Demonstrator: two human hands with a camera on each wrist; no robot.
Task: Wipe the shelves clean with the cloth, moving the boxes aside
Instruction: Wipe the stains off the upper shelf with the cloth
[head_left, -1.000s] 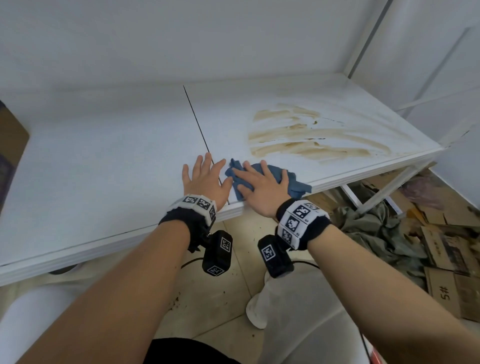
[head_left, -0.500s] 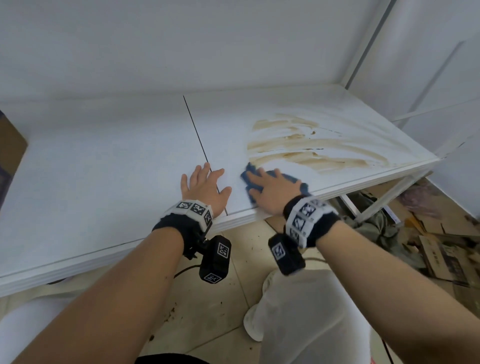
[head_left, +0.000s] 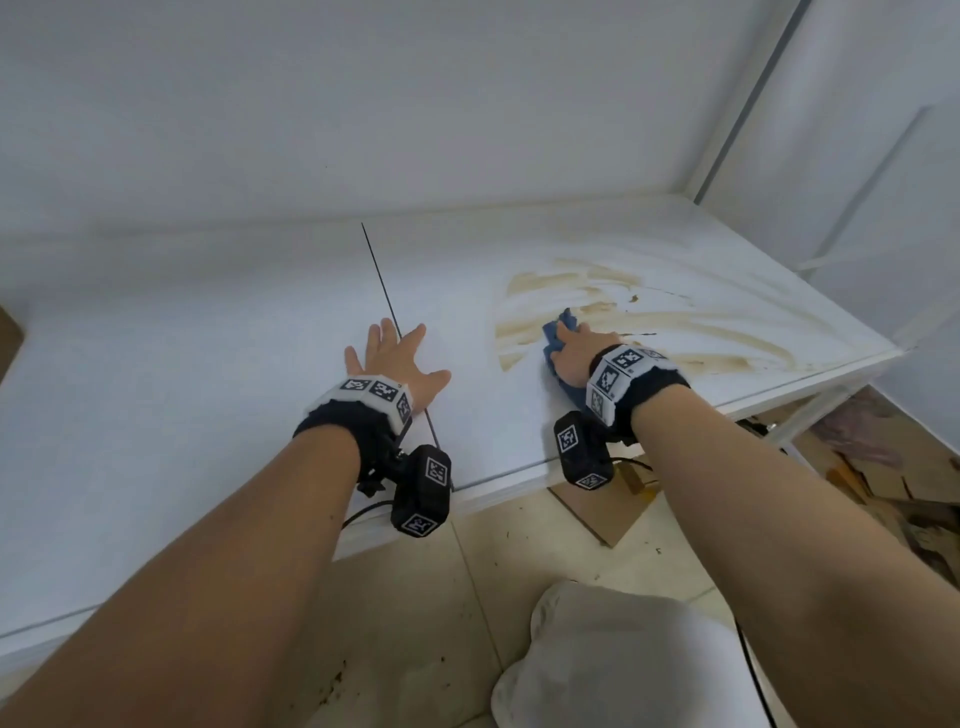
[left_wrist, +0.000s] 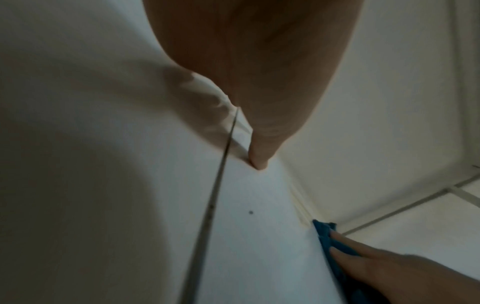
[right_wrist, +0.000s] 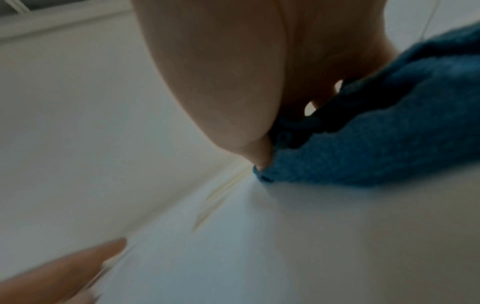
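The white shelf board (head_left: 208, 364) carries brown smear streaks (head_left: 691, 322) on its right half. My right hand (head_left: 576, 351) lies flat on the blue cloth (head_left: 557, 332) and presses it onto the left edge of the smears. In the right wrist view the cloth (right_wrist: 376, 144) bunches under the right hand (right_wrist: 233, 72). The left hand (head_left: 395, 358) rests flat with spread fingers over the dark seam (head_left: 382, 280) between the boards. The left wrist view shows the left hand (left_wrist: 254, 82), the cloth (left_wrist: 326, 232) and the straight right fingers (left_wrist: 363, 257) on it.
A brown box edge (head_left: 8, 338) shows at the far left of the shelf. Below the right end lie cardboard scraps (head_left: 883, 483) and a flat cardboard piece (head_left: 608, 509) on the tiled floor. A white fabric bulk (head_left: 623, 654) sits at bottom centre. Walls close the back and right.
My right hand has slid the cloth away from the front edge and to the right, into the brown smears. The left hand has shifted further onto the shelf, still flat.
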